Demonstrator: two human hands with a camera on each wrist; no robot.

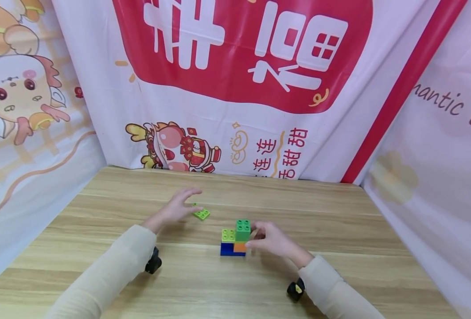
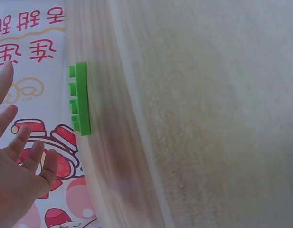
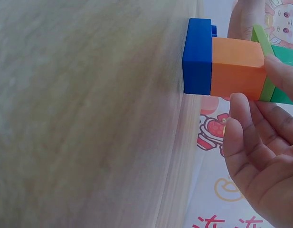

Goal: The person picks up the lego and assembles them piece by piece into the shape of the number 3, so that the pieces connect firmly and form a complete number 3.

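Observation:
On the table stands a block stack: a dark blue brick (image 1: 232, 254) at the bottom, an orange brick (image 3: 236, 69) above it, a thin lime plate (image 1: 228, 234) and a green brick (image 1: 243, 226) on top. My right hand (image 1: 273, 239) holds the stack's right side, with the thumb across its front near the green brick. In the right wrist view its other fingers curl below the orange brick. Further back on the left, my left hand (image 1: 177, 206) hovers with spread fingers over a flat lime-green studded plate (image 1: 201, 214). That plate (image 2: 82, 99) lies apart from the fingers in the left wrist view.
The wooden table (image 1: 195, 283) ends at a white and red printed cloth (image 1: 227, 97) at the back. More printed cloth hangs at the left and right sides. A black wrist camera (image 1: 153, 261) sits under the left sleeve, another (image 1: 296, 290) under the right.

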